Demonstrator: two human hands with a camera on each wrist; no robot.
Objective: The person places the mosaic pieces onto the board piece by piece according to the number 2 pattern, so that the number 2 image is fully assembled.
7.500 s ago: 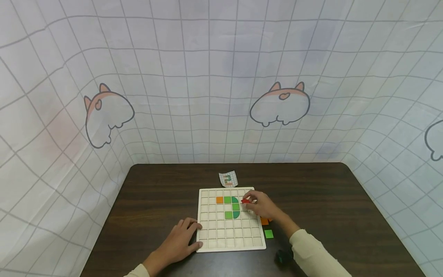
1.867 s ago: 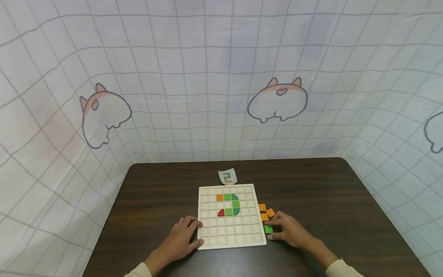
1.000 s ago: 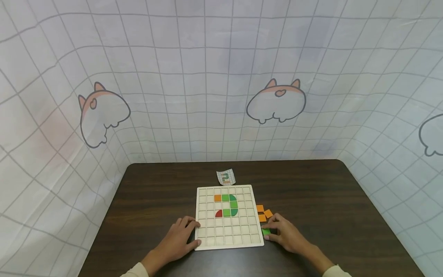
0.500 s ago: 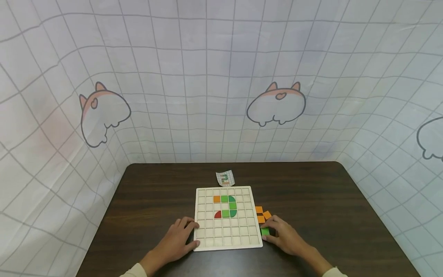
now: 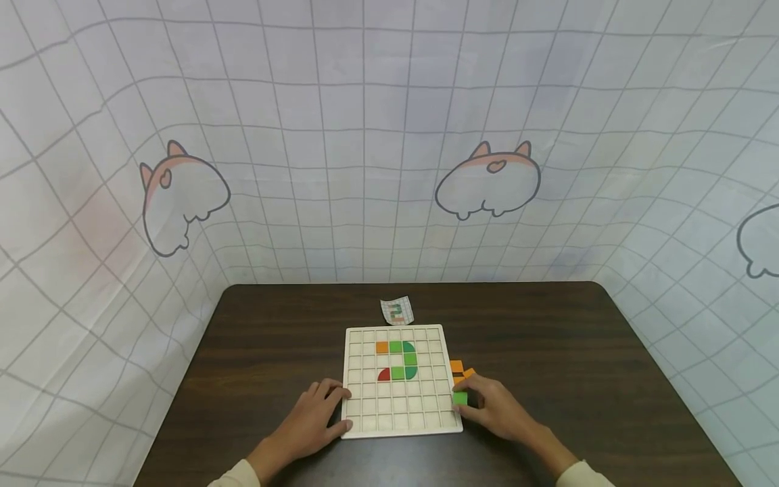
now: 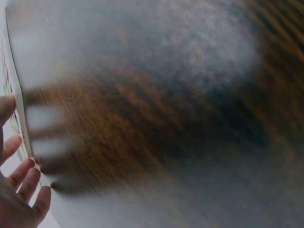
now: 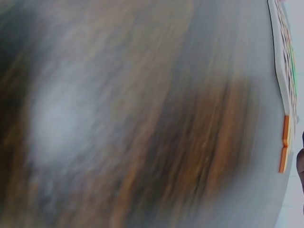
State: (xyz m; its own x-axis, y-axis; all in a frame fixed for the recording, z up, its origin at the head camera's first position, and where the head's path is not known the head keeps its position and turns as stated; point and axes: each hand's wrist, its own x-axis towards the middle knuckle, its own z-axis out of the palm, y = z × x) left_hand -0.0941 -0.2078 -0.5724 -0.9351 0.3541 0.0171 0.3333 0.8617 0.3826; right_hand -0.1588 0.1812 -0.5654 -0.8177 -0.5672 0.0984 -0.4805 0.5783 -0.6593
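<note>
A cream grid board (image 5: 404, 423) lies on the dark table. My left hand (image 5: 309, 419) rests at its left side, fingertips and thumb over the rim; the left wrist view shows those fingers (image 6: 29, 183) spread along the edge. Beside the board's right edge, my right hand (image 5: 496, 406) pinches a light green square tile (image 5: 460, 399) between thumb and fingers. Only a sliver of this hand (image 7: 300, 164) enters the right wrist view. Set in the grid are an orange square (image 5: 381, 347), several green pieces (image 5: 410, 359) and a red quarter-circle tile (image 5: 384, 375).
Orange square tiles (image 5: 456, 366) lie to the right of the board, partly behind my right hand. A small paper card (image 5: 397, 311) with a coloured grid pattern lies behind the board. White gridded cloth (image 5: 341, 169) surrounds the table (image 5: 523, 318).
The red quarter-circle went from my right hand into the grid. My right hand then moved to the green square, took it and brought it up to the board's edge. My left hand stayed.
</note>
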